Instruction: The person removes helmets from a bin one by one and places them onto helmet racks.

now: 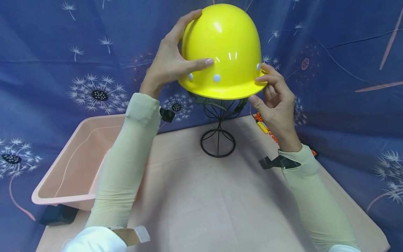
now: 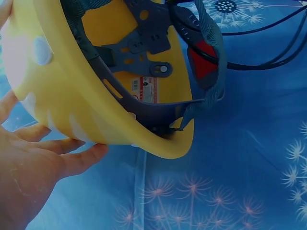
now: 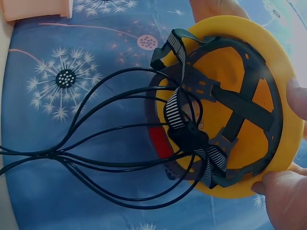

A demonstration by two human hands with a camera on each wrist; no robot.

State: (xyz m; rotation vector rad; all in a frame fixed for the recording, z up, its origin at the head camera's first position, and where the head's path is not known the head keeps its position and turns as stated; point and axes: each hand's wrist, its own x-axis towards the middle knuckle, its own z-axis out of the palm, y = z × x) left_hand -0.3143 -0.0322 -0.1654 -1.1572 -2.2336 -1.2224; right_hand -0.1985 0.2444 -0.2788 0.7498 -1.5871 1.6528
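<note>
Both hands hold a yellow hard hat [image 1: 220, 45] high above the table, over a black wire stand [image 1: 218, 127]. My left hand [image 1: 170, 56] grips the shell's left side, thumb across the front and fingers reaching toward the crown. At the right end of the brim, my right hand [image 1: 278, 98] pinches the edge between thumb and fingers. Underneath, the right wrist view shows the dark suspension straps [image 3: 244, 108] and a striped chin strap [image 3: 175, 112] hanging among the stand's looped wires. A red patch [image 2: 204, 62] shows on the headband in the left wrist view.
A pink basin [image 1: 75, 157] stands at the left beside my forearm, with a dark block [image 1: 59, 214] below its front corner. Small orange pieces [image 1: 274, 137] and a yellow stick-like piece [image 1: 262, 127] lie behind my right wrist. A blue dandelion-patterned curtain [image 1: 94, 35] backs the table [image 1: 195, 196].
</note>
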